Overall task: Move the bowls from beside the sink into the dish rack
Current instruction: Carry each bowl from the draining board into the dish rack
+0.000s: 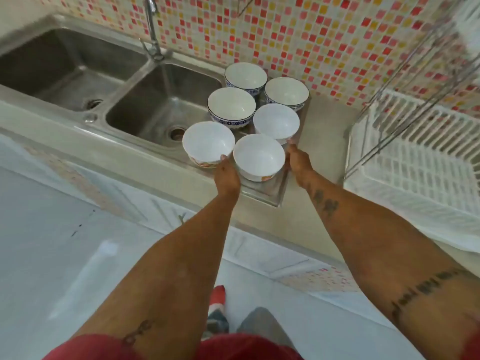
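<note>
Several white bowls stand in a cluster on the steel drainboard (270,189) right of the sink. Three at the back have blue-patterned rims, one of them the back bowl (245,75). My left hand (228,175) grips the near rim of the front-left bowl (208,141), with the thumb over the edge. My right hand (298,162) pinches the near rim of the right-hand plain bowl (276,122). Between my hands sits the nearest bowl (259,155), untouched. The white plastic dish rack (415,165) stands to the right and holds nothing that I can see.
A double steel sink (161,105) with a tap (153,29) lies left of the bowls. Mosaic tiles (311,35) cover the back wall. Metal wire rods (405,81) slant above the dish rack. A strip of beige counter (324,131) separates the drainboard from the rack.
</note>
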Motion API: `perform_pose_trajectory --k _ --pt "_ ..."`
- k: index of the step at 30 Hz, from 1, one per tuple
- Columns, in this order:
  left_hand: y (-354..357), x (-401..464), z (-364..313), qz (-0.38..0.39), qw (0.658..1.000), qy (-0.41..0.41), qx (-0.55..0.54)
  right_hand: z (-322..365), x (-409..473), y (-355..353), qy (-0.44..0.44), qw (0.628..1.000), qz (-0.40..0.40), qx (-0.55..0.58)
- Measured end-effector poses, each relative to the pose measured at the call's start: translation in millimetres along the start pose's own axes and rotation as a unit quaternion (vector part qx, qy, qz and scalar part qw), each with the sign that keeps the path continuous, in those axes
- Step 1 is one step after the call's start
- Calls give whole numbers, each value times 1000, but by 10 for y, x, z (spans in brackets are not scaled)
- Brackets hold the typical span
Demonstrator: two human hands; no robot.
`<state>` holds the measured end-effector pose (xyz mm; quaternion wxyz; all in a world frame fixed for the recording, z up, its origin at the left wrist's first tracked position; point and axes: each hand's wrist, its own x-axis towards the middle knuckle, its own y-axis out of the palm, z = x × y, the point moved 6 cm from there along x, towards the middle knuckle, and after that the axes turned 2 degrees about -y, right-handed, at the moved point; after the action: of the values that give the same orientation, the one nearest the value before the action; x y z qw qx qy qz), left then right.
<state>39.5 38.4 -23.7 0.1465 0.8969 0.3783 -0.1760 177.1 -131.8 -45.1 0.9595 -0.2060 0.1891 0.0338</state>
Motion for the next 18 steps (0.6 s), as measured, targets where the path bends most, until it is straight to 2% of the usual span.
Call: perform_pose_trajectory --k 2,8,18 --pt "61 58 17 -7 1000 -4 -14 25 10 58 4 999 -1 48" --pt "231 235 184 20 998 -15 -56 19 -1 183 15 995 6 97" --pt "357 277 277 -16 997 -41 -63 -98 68 233 27 992 -1 122"
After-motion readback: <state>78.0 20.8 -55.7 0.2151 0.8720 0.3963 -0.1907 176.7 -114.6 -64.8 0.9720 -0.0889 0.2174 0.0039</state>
